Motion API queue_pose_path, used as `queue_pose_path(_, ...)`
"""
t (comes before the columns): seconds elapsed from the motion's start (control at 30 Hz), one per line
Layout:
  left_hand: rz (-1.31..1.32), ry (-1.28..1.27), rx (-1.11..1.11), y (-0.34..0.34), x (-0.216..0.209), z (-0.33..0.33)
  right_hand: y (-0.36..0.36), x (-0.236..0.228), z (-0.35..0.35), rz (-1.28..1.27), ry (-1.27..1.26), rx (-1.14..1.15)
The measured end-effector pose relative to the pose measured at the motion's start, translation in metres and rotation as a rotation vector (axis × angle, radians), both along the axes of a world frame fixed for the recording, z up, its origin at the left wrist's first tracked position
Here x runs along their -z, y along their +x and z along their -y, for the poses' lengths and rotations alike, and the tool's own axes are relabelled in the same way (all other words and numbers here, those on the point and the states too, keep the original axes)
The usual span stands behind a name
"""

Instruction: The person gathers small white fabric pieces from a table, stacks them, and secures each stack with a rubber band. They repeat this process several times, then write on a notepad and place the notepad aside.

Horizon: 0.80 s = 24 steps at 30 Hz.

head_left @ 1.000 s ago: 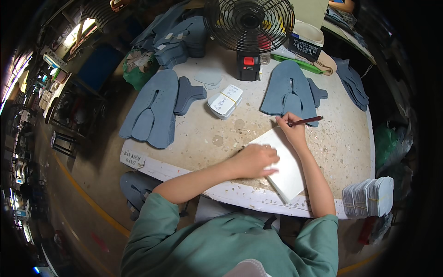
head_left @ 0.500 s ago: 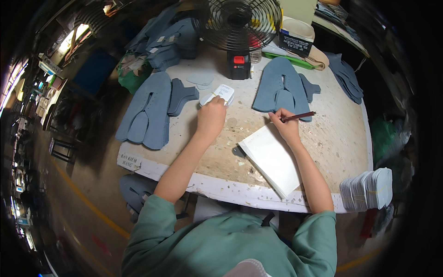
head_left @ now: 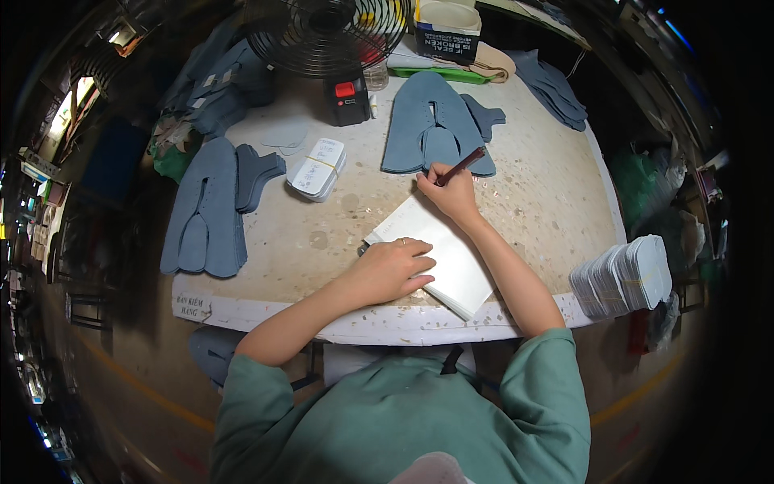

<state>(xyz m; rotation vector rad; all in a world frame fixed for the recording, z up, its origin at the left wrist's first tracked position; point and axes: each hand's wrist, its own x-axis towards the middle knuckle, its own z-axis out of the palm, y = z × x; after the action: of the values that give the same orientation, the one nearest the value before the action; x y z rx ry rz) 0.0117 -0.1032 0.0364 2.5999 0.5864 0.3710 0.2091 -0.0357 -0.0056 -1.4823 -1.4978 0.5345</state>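
Observation:
A white notepad (head_left: 455, 270) lies at a slant on the table in front of me. My left hand (head_left: 395, 270) rests on its left edge, palm down with the fingers spread. Near the pad's far corner, my right hand (head_left: 451, 194) grips a dark red pen (head_left: 468, 161), its tip hidden by the fingers. Just beyond that hand is a stack of blue-grey shoe upper pieces (head_left: 427, 113). To the left sits a small banded stack of white cards (head_left: 320, 169) with handwriting on top. Another stack of shoe upper pieces (head_left: 205, 214) lies farther left.
A black fan (head_left: 330, 32) stands at the back beside a green tray (head_left: 451, 75) and a black box (head_left: 446, 40). More blue-grey pieces (head_left: 218, 81) are heaped at the back left. Banded white pieces (head_left: 621, 278) stand at the table's right front corner.
My left hand has let go of the card stack and come down onto the notepad. The right hand still holds the pen near the pad's far corner. The view has shifted to the right.

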Motion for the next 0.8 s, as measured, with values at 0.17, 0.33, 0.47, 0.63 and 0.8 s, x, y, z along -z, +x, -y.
queue_pose_path(0.17,0.028,-0.01,0.015,-0.0001,-0.0006,0.0011,-0.0012,0.0021,-0.0002,-0.01,0.089,0.04)
queue_pose_path(0.33,0.028,-0.007,0.014,-0.0001,-0.002,0.0016,-0.0009,0.001,0.0008,0.04,0.048,0.043)
queue_pose_path(0.47,0.03,-0.003,0.018,-0.0001,-0.0029,0.0017,-0.0011,0.0001,0.0005,0.044,0.06,0.061)
queue_pose_path(0.63,0.024,0.003,0.021,0.0,-0.0034,0.002,-0.0021,0.0009,0.0003,0.05,0.108,0.108)
queue_pose_path(0.8,0.027,0.002,0.017,0.0004,-0.0039,0.0021,-0.0018,0.0014,0.0015,0.065,0.097,0.108)
